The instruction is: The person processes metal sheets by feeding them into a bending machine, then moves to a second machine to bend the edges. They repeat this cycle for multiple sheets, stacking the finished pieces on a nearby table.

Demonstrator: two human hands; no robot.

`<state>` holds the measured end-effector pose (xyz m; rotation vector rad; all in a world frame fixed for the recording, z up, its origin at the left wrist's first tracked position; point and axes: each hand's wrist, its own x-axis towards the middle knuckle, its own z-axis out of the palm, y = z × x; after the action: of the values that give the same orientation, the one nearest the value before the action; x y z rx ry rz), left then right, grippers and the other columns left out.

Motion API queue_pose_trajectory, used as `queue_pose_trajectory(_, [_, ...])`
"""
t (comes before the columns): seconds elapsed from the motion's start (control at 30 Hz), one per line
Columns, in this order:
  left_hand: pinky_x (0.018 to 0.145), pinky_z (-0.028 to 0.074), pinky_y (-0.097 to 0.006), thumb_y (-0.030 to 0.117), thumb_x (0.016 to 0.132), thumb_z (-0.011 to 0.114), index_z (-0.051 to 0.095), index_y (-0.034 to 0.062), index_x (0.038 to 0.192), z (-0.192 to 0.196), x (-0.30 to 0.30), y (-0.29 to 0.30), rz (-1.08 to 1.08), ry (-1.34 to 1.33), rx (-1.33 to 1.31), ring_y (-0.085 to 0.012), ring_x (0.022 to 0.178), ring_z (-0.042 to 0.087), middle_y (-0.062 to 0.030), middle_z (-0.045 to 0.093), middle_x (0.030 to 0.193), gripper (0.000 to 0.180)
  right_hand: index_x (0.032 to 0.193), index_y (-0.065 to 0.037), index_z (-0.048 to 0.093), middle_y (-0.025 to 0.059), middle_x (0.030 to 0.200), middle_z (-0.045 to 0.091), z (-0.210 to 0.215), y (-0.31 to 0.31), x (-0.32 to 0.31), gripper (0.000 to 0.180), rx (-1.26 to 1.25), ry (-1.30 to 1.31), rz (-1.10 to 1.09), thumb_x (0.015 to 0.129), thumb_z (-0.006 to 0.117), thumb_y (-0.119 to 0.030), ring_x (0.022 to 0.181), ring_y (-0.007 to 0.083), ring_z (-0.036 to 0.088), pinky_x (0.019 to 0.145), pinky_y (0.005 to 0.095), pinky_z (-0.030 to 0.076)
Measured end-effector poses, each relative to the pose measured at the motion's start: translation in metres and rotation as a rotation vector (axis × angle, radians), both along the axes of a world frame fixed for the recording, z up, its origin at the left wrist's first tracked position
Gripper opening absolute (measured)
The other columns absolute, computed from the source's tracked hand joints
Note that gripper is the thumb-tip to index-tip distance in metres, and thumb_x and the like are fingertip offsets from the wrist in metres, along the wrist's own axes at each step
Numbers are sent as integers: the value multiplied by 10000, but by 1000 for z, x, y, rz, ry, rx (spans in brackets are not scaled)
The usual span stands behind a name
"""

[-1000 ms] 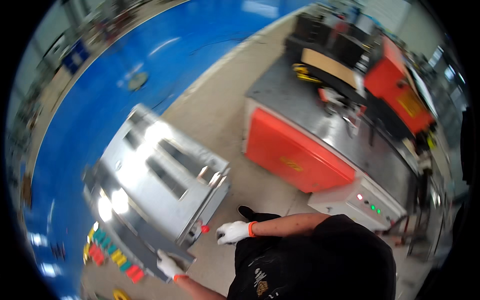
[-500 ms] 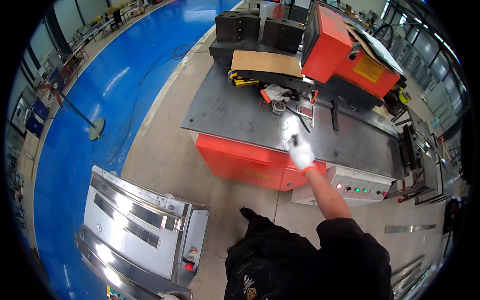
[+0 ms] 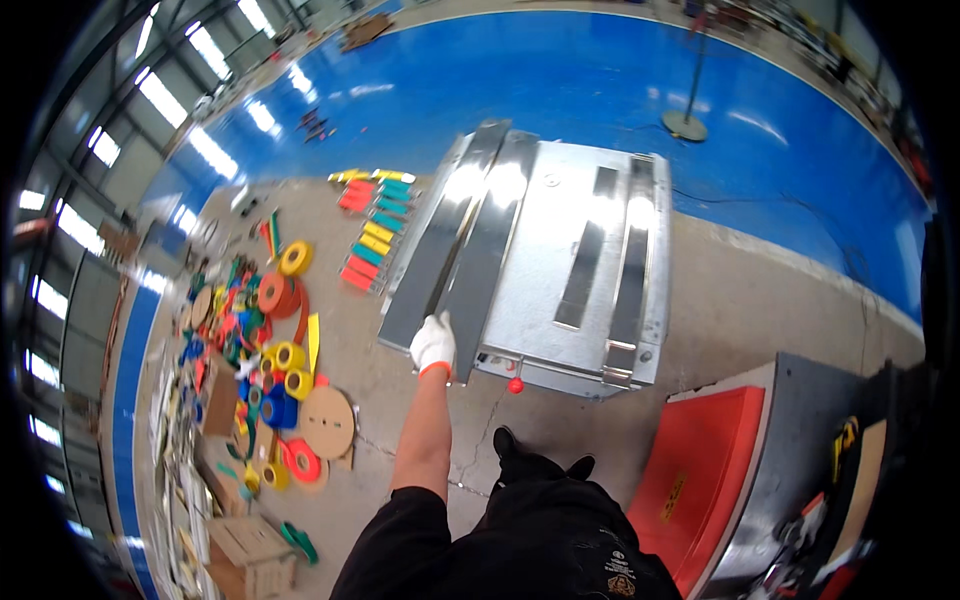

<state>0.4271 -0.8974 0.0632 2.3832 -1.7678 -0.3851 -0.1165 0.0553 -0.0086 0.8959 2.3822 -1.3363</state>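
Note:
My left hand (image 3: 433, 344), in a white glove with an orange cuff, is at the near end of two long dark grey metal bars. Its fingers curl down at the gap between them, closed on the edge of the left metal bar (image 3: 427, 275); the fingertips are partly hidden. The right metal bar (image 3: 487, 275) lies alongside, close to the hand. Both rest on a wide galvanised metal cabinet (image 3: 545, 270), which also bears narrower shiny strips (image 3: 588, 260) farther right. A red ball knob (image 3: 515, 385) sticks out at its near side. My right hand is out of view.
Rolls of coloured tape (image 3: 278, 293), a cardboard disc (image 3: 328, 422) and boxes (image 3: 250, 540) cover the floor at left. Red, green and yellow pieces (image 3: 375, 238) lie beside the cabinet. A red-fronted machine bench (image 3: 700, 470) stands at lower right; a round-based stand (image 3: 685, 125) is behind.
My view has swung left from the machine bench to the metal cabinet. My right hand, earlier over the bench top, has left the view; my left hand now shows fully at the bars.

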Motion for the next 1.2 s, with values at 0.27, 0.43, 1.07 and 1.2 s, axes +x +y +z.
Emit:
queue_pose_trajectory(0.27, [843,546,-539,552,1051,391,658,38,1025,-32,0,-2,-14,8,-31,-436,939,715,-254,731,960,579,1229,-65,658,72,1112,663,33,-100,43,308,-636,241,-143,1005,504,-209,1056,237,604,926,386,491])
queue_pose_trajectory(0.43, [803,548,-546,553,1049,395,657,32,1005,-22,-2,0,-28,20,0,-428,889,722,-260,728,912,585,1274,-46,634,111,1081,645,61,-274,62,348,-816,348,122,954,623,-180,1049,283,593,981,419,471])
queue_pose_trajectory(1.07, [634,550,-515,511,1045,446,633,57,881,-38,11,-10,-232,108,-88,-374,701,727,-191,711,723,518,1186,-75,596,79,991,692,128,-703,276,275,-1039,-246,830,948,652,-199,812,214,686,662,341,547])
queue_pose_trajectory(1.2, [615,543,-517,509,1042,457,625,58,866,-32,14,-11,-270,88,-76,-374,683,722,-191,708,711,513,1152,-61,593,112,971,702,125,-728,314,223,-989,-355,849,948,653,-126,815,265,719,671,402,595])
